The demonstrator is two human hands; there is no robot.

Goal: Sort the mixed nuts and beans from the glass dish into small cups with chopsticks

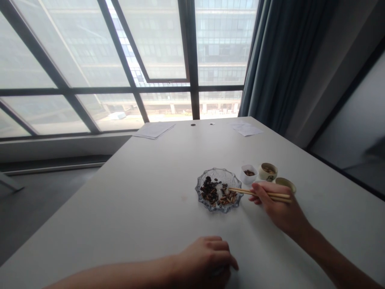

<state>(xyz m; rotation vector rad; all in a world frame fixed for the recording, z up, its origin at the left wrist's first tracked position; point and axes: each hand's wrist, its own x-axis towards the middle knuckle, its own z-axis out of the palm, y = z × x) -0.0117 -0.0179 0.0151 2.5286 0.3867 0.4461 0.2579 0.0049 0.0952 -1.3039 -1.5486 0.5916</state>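
My right hand [275, 200] grips a pair of wooden chopsticks [255, 193]. Their tips reach over the rim of a scalloped clear glass bowl [198, 196], among the pieces inside. Dark beans or seeds [209, 188] fill the bowl's left part, and brownish slender pieces [228, 198] lie at its lower right; I cannot tell their exact kind. Whether the tips pinch a piece is too small to make out. Below the bowl, my left hand [210, 259] rests on the table with its fingers curled in and nothing visible in them.
Beyond my right hand stand a small white cup [248, 179] with dark pieces, a cream cup [268, 175] with pale pieces, and a greenish dish [287, 185], partly hidden. Paper sheets [155, 130] and more papers [246, 129] lie at the white table's [144, 192] far end.
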